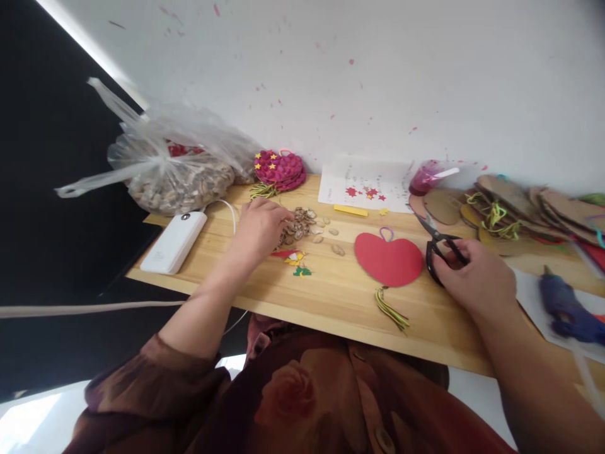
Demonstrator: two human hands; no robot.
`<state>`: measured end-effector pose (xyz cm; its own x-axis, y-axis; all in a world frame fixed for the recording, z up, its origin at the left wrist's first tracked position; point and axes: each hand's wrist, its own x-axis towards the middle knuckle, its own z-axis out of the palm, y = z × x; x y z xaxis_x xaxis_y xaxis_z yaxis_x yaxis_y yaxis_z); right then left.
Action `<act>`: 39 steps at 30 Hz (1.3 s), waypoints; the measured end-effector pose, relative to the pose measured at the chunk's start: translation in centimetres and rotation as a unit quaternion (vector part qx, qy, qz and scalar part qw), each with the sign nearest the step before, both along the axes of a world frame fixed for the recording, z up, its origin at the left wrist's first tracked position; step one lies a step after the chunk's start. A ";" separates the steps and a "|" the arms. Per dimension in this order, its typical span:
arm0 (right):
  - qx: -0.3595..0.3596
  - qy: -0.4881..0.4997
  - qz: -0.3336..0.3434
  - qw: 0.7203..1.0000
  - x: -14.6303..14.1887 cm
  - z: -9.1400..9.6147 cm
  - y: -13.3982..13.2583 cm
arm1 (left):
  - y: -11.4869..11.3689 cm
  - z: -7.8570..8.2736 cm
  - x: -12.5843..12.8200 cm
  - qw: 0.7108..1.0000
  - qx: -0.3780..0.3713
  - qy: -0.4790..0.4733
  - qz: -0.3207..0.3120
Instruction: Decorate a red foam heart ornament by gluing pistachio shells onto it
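My left hand [262,228] rests at the left edge of a pile of small brown shells [302,225], fingers loosely bent over it and fingertips partly hidden. Closed around black-handled scissors [439,243] is my right hand [482,280], the blades pointing up and left. Between my hands lies a red apple-shaped cutout [390,260] with a purple loop on top. A green and yellow thread tassel [391,309] hangs off its lower edge. Close to my left hand are green paper bits [302,272] and yellow paper bits [293,258].
A white power bank [174,243] and a knotted plastic bag [174,183] are at the left. A decorated magenta piece [280,169] leans near the wall. Behind are a paper sheet with stars [340,183] and a pink cup [428,176]. Cardboard shapes [510,198] and a blue glue gun [570,306] occupy the right.
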<state>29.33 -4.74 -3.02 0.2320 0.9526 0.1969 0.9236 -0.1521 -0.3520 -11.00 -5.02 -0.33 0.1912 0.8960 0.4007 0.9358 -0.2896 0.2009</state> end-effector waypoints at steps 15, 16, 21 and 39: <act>-0.020 -0.025 0.035 0.999 -0.2 0.5 -0.1 | 1.6 0.0 0.2 0.936 -0.193 -0.295 0.025; -0.023 -0.028 0.036 0.999 -0.3 0.7 -0.1 | 1.4 0.2 0.5 0.920 -0.230 -0.318 0.012; -0.017 -0.041 0.041 0.998 -0.5 1.0 -0.4 | 0.6 0.4 3.1 0.891 -0.338 -0.286 -0.101; 0.011 -0.029 0.035 0.999 0.3 -0.3 0.0 | 1.9 2.2 3.1 0.984 -0.124 -0.100 0.077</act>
<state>29.65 -4.76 -3.32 0.1535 0.9612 0.2292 0.9505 -0.0802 -0.3002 -7.94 -3.08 1.90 -0.0143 0.9831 0.1824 0.8989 -0.0672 0.4329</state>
